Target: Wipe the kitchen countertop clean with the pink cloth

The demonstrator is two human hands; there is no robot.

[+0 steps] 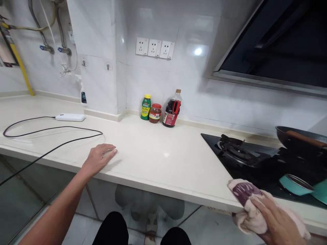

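Note:
My right hand (277, 216) grips a pale pink and purple cloth (251, 200) at the front edge of the counter, by the near left corner of the stove. Folds of the cloth hang over the edge and hide some of my fingers. Over the left half of the white countertop (158, 163), my left hand (99, 158) is held with its fingers stretched forward and the thumb apart. Nothing is in it. A black cable (68, 139) runs just left of that hand to a white device (70, 117).
Against the wall stand a green bottle (145, 107), a red-lidded jar (155, 113) and a dark sauce bottle (172, 109). The black gas stove (217, 144) bears a wok (288, 136) and a turquoise pot (293, 186). A range hood (281, 44) overhangs it. A spray bottle (83, 92) stands behind the pillar.

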